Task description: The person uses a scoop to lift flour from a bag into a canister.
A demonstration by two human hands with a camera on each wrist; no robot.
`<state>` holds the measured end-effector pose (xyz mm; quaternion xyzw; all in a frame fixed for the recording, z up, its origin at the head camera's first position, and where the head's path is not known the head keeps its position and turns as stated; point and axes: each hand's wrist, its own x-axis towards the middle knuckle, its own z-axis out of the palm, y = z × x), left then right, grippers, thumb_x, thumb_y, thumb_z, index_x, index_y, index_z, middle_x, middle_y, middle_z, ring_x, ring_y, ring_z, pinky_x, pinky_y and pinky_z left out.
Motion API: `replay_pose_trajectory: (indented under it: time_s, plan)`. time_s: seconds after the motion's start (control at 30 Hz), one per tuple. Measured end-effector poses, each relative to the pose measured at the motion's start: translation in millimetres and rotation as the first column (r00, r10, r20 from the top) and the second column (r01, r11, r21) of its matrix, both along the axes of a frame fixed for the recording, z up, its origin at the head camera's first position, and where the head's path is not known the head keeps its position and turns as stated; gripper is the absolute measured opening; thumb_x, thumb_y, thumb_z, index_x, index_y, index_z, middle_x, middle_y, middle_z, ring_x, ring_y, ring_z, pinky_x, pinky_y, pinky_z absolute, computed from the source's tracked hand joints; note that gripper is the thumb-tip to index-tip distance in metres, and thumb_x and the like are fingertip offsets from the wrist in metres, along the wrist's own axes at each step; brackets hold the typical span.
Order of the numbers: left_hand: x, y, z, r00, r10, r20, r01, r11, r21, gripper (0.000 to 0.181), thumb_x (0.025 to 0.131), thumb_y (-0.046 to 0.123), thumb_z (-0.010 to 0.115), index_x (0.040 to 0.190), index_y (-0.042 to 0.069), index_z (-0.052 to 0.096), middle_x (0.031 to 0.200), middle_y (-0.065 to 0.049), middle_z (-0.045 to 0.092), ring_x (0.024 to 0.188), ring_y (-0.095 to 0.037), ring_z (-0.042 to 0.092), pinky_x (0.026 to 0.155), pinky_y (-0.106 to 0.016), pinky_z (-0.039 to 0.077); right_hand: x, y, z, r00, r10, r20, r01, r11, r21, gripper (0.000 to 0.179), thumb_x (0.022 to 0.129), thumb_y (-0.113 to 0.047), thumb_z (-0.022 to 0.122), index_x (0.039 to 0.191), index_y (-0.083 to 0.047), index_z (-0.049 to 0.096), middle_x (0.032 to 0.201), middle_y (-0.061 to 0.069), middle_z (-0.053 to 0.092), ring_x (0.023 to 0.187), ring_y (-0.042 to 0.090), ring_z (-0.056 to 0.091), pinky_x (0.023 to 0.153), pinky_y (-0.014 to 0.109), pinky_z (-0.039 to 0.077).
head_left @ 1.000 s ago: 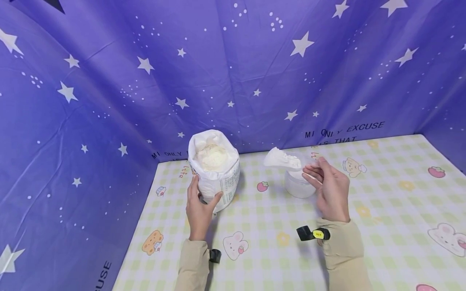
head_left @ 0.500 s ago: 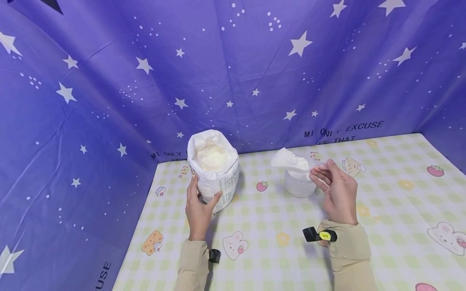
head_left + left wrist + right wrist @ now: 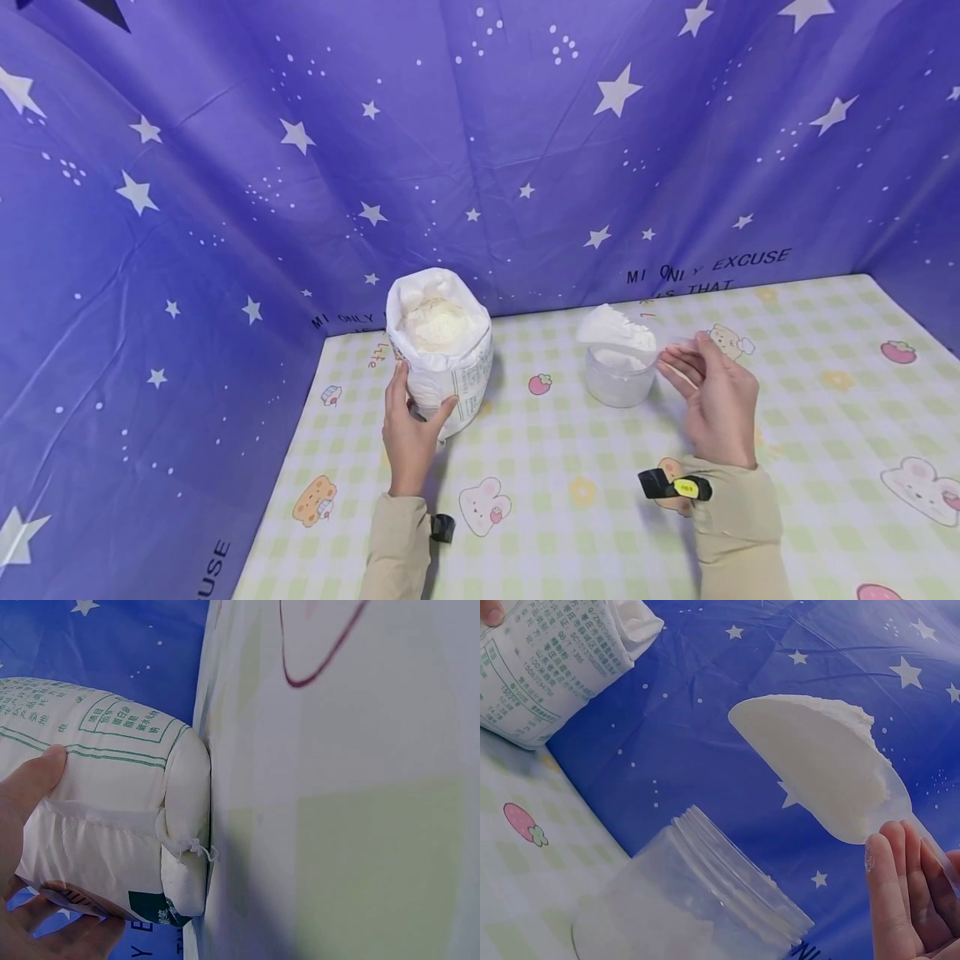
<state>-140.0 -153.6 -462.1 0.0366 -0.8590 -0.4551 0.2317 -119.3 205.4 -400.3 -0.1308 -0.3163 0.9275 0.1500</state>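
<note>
On the table's left stands a white cloth bag, its top open on off-white powder like flour. My left hand holds the bag's near side, thumb and fingers spread around it; the left wrist view shows the thumb on the green print. With my right hand I pinch the handle of a clear scoop heaped with white powder. The scoop hangs above a clear plastic jar, apart from its rim in the right wrist view. White powder lies in the jar.
A pale green checked cloth with cartoon prints covers the table. Blue curtains with white stars rise directly behind and at the sides. Dark straps sit around both wrists.
My right hand has moved to the right with the loaded scoop, which has shifted from left of the jar to over its mouth. My left hand and the bag have stayed put.
</note>
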Motion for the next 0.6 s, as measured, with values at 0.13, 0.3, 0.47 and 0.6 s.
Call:
replay_pose_trajectory:
  time_s: [0.13,0.3,0.47,0.6]
  plan:
    - [0.1,0.1,-0.3,1.000,-0.004,-0.002,0.004,1.000,0.000,0.090,0.077,0.029,0.087,0.152,0.011,0.040,0.158,-0.007,0.036,0.140,-0.027,0.043,0.109,-0.039,0.049,0.6,4.2,-1.9,1.000,-0.016,0.007,0.016,1.000,0.005,0.023,0.093,-0.015,0.070,0.090,0.007,0.069,0.081,0.015,0.072,0.079,0.024,0.073,0.082,0.038,0.061]
    - [-1.5,-1.2,-2.4,1.000,-0.005,-0.008,0.005,1.000,-0.001,0.091,0.077,0.030,0.087,0.152,0.011,0.039,0.158,-0.007,0.035,0.141,-0.025,0.041,0.109,-0.039,0.049,1.6,8.2,-2.3,0.999,-0.035,0.017,0.035,0.999,0.022,0.023,0.092,-0.016,0.072,0.091,0.007,0.070,0.082,0.015,0.073,0.079,0.023,0.074,0.081,0.037,0.061]
    - [-1.5,-1.2,-2.4,1.000,-0.009,-0.019,0.009,1.000,-0.002,0.091,0.077,0.029,0.087,0.152,0.010,0.039,0.158,-0.007,0.036,0.141,-0.026,0.041,0.109,-0.040,0.049,2.5,10.9,-1.2,0.999,-0.051,0.012,0.051,0.998,0.040,0.025,0.090,-0.017,0.074,0.091,0.007,0.070,0.081,0.015,0.073,0.079,0.023,0.074,0.078,0.036,0.062]
    - [-1.6,-1.4,-2.6,1.000,-0.008,-0.018,0.008,1.000,-0.003,0.091,0.077,0.029,0.087,0.152,0.010,0.039,0.158,-0.007,0.036,0.141,-0.026,0.041,0.109,-0.039,0.049,3.0,12.4,-0.2,0.997,-0.076,0.015,0.075,0.995,0.062,0.025,0.089,-0.017,0.076,0.090,0.008,0.071,0.080,0.015,0.073,0.077,0.023,0.074,0.076,0.036,0.063]
